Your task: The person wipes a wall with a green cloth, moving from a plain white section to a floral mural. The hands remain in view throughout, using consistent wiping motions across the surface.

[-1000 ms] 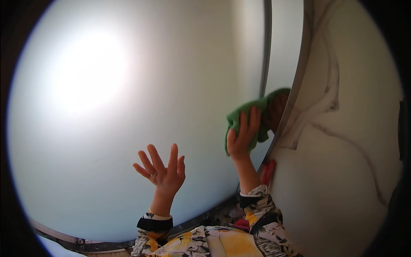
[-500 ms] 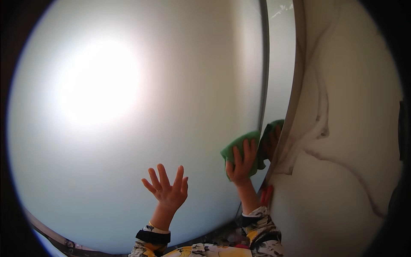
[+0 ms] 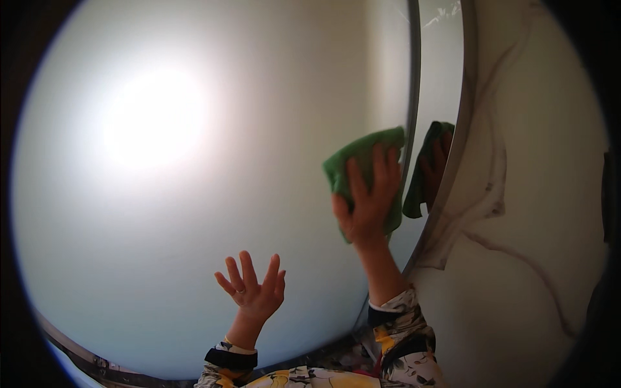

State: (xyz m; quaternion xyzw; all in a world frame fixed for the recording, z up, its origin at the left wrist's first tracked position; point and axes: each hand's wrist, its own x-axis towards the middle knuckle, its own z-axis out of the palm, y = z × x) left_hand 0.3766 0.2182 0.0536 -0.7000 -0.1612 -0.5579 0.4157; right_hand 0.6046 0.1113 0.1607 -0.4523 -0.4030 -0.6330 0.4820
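Note:
A large frosted, pale glass panel [image 3: 272, 149] fills most of the view. Flat under the spread fingers of my right hand [image 3: 369, 207] lies a green cloth [image 3: 339, 168], pressed to the panel near its right edge. The cloth reaches almost to the dark frame strip [image 3: 414, 71]. Lower and to the left, my left hand [image 3: 255, 294] holds nothing. Its fingers are fanned apart against or just in front of the panel; contact cannot be made out. A ring shows on one finger.
Right of the dark strip runs a narrow shiny band [image 3: 441, 58] that mirrors the cloth and hand. Beyond it stands a pale wall [image 3: 524, 291] with dark, vein-like markings. Along the bottom of the panel is a dark, cluttered edge [image 3: 346, 349].
My right hand has slid the green cloth upward along the panel's right edge, and its reflection rose too. My left hand has stayed nearly in place. The view has shifted slightly.

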